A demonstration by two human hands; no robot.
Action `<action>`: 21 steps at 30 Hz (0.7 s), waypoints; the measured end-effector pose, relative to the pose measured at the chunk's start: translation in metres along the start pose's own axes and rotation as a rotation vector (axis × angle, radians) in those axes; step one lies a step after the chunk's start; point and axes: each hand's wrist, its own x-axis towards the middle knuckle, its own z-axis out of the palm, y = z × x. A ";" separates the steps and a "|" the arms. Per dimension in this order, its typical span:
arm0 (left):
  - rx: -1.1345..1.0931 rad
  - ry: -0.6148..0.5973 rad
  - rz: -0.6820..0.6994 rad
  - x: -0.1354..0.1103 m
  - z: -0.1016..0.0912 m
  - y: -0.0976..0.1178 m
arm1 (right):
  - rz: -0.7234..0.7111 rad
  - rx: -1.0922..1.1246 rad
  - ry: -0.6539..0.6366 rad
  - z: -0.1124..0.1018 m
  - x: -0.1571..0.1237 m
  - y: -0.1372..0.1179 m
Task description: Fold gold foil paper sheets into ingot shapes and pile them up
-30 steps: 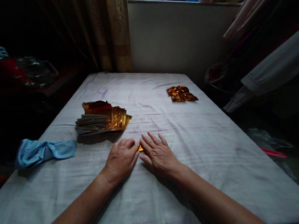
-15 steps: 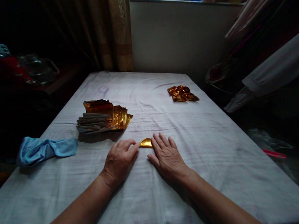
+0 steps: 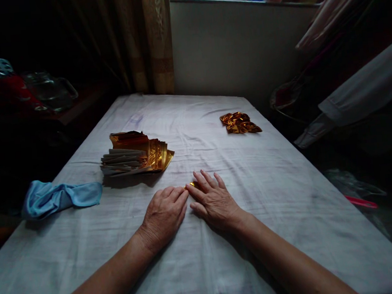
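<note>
A small folded piece of gold foil paper [image 3: 193, 184] lies on the white cloth, mostly covered by my fingers. My right hand [image 3: 213, 201] rests flat over it with the fingers spread. From the other side my left hand [image 3: 164, 214] reaches its left end, fingers closed together at the tips; the grip itself is partly hidden. Beyond my left hand lies a fanned stack of gold foil paper sheets [image 3: 155, 154], some showing grey backs. Several folded gold foil pieces [image 3: 239, 123] sit in a small heap toward the far right.
A crumpled blue cloth [image 3: 61, 197] lies at the left edge of the sheet-covered table [image 3: 193, 115]. Past that side, a glass jug [image 3: 49, 91] stands on a dark surface. Hanging clothes [image 3: 365, 86] flank the right side, and a curtain [image 3: 157, 40] hangs behind.
My right hand has slid left over the folded foil, covering more of it. The fingers of both hands now meet at its left end. The stack and heap stay put.
</note>
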 end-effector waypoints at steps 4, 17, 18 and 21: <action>0.002 0.005 0.005 -0.001 -0.001 0.000 | 0.019 0.021 -0.069 0.000 0.003 0.012; -0.088 -0.040 -0.075 0.010 0.002 -0.009 | -0.023 0.049 0.179 -0.001 -0.007 0.037; -0.094 -0.069 -0.089 0.013 0.001 -0.010 | -0.058 0.070 0.204 -0.002 -0.008 0.036; -0.117 -0.141 -0.110 0.022 0.000 -0.016 | -0.109 0.099 0.209 -0.006 -0.006 0.031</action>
